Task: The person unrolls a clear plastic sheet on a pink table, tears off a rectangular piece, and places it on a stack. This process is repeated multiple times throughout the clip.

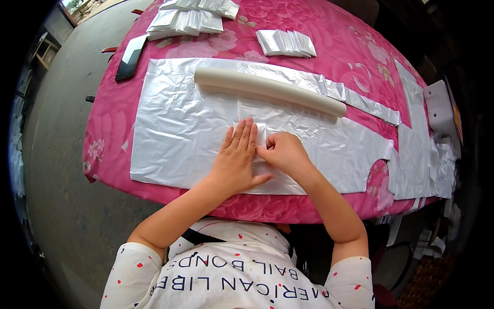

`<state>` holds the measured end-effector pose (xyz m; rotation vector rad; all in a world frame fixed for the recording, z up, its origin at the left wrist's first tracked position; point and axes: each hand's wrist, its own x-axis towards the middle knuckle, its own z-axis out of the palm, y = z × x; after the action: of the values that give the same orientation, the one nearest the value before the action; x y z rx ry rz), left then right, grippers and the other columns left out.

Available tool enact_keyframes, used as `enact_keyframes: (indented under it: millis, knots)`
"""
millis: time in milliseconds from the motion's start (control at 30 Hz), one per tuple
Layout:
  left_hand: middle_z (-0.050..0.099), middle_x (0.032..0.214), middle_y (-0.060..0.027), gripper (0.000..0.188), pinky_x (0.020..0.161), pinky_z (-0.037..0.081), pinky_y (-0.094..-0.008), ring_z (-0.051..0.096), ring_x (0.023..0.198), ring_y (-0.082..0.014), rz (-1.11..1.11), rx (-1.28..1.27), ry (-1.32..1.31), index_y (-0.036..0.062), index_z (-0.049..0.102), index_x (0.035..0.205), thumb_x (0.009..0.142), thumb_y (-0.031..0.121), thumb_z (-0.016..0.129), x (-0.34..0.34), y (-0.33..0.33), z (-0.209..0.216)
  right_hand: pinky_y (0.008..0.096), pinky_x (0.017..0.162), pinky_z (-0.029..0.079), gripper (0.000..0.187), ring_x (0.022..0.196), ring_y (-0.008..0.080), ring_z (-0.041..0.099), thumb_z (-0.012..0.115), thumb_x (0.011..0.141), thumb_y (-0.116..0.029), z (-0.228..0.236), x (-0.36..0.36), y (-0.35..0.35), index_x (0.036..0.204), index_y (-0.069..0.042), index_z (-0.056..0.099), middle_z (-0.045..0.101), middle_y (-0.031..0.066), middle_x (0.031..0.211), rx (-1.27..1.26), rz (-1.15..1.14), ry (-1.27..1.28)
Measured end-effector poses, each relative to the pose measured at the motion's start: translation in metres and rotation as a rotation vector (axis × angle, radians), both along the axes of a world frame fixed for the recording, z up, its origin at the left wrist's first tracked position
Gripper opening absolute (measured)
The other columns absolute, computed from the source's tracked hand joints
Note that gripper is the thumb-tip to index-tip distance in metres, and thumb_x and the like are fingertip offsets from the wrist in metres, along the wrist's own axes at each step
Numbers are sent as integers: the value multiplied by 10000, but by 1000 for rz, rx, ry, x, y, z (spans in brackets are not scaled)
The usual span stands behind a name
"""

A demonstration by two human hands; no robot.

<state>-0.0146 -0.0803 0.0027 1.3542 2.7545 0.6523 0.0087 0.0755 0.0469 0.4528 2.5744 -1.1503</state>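
Two hands meet at the middle of the sheet, and I'm watching from above. My left hand [237,159] lies flat, fingers [242,135] stretched out and together, pressing down on the white plastic sheet [175,134] spread across the pink flowered surface [113,118]. My right hand [283,152] sits just beside it, touching it, fingers curled in and pinching a small fold of that same sheet at the left hand's fingertips. Beyond the hands, a long pale roll [267,90] lies slantwise on the sheet's far part. Further back, a row of small folded white pieces [285,43] sits on the cloth, with a bigger pile of folded white pieces [188,19] at the far edge. A dark flat tool [129,57] rests at the far left. More white plastic [422,154] heaps up on the right side.
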Motion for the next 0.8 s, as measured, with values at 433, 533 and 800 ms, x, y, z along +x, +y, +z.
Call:
enact_keyframes:
  millis: [433,533,800]
  knots:
    - [86,1447,-266,957,1060,-40,-533,30,1366,-369,91,335,-173,-35,132,1397,766,539,565,11,-28,9,372,765,458,291,889,275,571,676,725,-201,14,16,-13,945,-28,595,607,111,935,437,339,529]
    - [285,1400,-224,666,1061,132,-504,256,1320,-309,62,452,-526,-6,253,1370,847,281,550,29,-70,30,409,896,394,414,1066,322,490,644,767,-260,-5,-1,-25,1091,-19,549,542,155,1117,429,475,721]
    - [575,1173,-141,359,899,402,-280,538,1080,-168,408,501,-1799,-36,492,1218,919,157,442,81,-179,2,486,1069,144,628,1328,372,189,455,880,-425,-42,18,-99,1345,-20,335,228,227,1423,308,377,560]
